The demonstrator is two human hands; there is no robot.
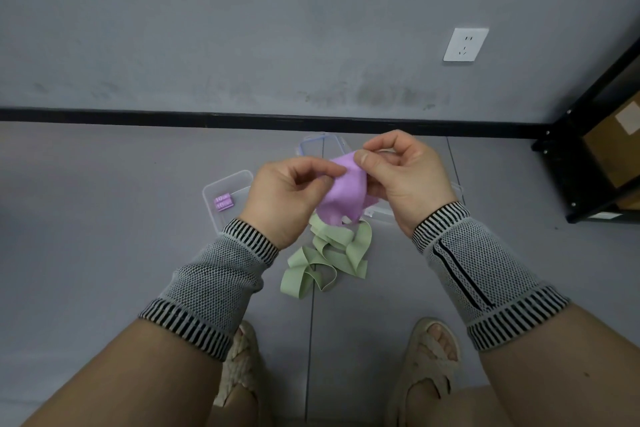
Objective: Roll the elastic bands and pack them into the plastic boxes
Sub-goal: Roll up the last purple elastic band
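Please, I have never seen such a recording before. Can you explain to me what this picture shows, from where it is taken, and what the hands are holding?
There is no machine here. A person wears a camera on the head, and it looks forward and down, so you see that person's own arms, knees and sandalled feet from above.

Both hands are raised in front of the body. The left hand and the right hand together pinch a purple elastic band at its top, while the rest hangs down.

On the grey floor below lies a loose green elastic band. To the left is a clear plastic box with a small purple roll inside. More clear boxes lie behind the hands, mostly hidden. At the far right stands a black shelf, and a white wall socket is above.
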